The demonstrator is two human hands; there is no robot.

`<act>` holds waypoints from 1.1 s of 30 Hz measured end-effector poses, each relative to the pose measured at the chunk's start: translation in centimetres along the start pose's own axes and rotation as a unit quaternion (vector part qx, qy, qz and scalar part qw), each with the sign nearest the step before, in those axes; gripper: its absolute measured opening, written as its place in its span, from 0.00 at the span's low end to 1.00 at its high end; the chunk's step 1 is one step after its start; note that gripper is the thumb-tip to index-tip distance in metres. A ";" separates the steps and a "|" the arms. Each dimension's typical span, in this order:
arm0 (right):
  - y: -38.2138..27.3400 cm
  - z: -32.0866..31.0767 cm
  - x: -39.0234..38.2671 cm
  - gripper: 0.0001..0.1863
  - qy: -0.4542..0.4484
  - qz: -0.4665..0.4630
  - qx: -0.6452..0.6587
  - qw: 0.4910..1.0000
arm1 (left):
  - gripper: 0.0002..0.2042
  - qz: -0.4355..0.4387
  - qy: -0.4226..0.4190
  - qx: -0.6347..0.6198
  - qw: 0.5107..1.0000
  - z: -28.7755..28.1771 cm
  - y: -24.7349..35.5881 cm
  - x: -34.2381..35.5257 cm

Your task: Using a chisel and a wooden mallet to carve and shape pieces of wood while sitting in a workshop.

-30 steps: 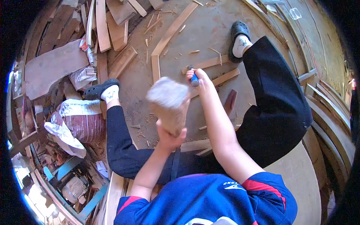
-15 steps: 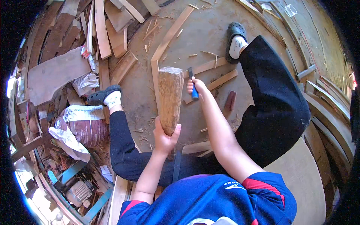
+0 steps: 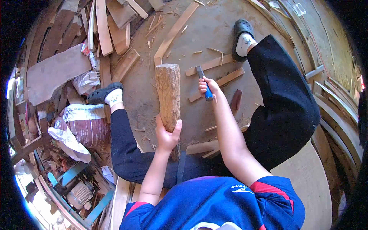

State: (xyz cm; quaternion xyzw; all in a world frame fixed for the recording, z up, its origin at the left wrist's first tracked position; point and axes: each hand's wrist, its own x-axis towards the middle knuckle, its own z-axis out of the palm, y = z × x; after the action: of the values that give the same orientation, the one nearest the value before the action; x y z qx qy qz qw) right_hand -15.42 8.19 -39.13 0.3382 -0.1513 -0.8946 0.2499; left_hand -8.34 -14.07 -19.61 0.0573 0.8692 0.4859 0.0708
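Observation:
My left hand is wrapped round the lower, narrower end of a thick, rough-surfaced piece of wood. The block stands roughly upright with its pale cut end facing up, and its bottom is partly hidden by my fingers. To the right of it, apart from the wood, my right hand grips a blue-handled chisel. The tool's dark flat metal end sticks out above my fingers, pointing away and slightly left.
Planks are piled at the far left, near a brown-and-white sack. Several wood strips and splinters lie on the floor between my feet. A reddish-brown wooden wedge lies near my right knee. Lower left is a motor.
My right hand and the chisel have moved right, away from the wood, and the metal end now leans left. The piece of wood has shifted slightly left and turned more upright.

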 end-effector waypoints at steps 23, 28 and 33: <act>-2.5 1.6 4.1 0.11 -0.110 0.022 0.105 0.988 | 0.27 0.043 -0.134 0.116 0.983 2.8 0.0 0.0; -3.8 0.5 6.0 0.14 -0.026 0.001 -0.004 1.000 | 0.29 0.197 -0.040 0.045 0.978 2.0 -0.8 -1.0; -4.4 0.3 6.5 0.14 -0.057 0.031 0.014 0.998 | 0.29 0.040 -0.148 0.152 0.977 2.1 -1.2 -0.6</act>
State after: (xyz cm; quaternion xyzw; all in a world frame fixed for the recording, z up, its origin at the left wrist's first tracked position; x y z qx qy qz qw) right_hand -21.38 8.29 -44.31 0.2853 -0.1882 -0.9019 0.2640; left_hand -7.41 -13.04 -21.71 0.1731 0.9098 0.3370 0.1693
